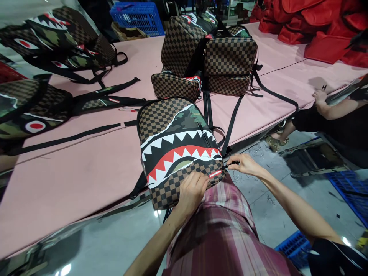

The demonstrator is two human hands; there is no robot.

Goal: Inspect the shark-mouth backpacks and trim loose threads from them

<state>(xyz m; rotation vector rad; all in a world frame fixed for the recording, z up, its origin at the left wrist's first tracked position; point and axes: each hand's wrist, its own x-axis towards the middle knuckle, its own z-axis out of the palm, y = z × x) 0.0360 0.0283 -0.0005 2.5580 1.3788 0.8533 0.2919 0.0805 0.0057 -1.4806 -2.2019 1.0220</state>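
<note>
Pink plaid fabric (227,226) adjoins the brown-black checkered shark-mouth backpack (179,143) overhanging the pink desk (86,180). Right hand (245,164), beside the backpack's right corner, pinches a slender black item (232,163); left hand (192,191) rests atop, grip unclear.

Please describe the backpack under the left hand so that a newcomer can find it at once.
Find the pink table, then its near edge, beside the plaid cloth. There lies the backpack, the left hand on its lower part. Unlike the checkered bags behind, it shows a toothed red, white and black mouth across its front.
</note>
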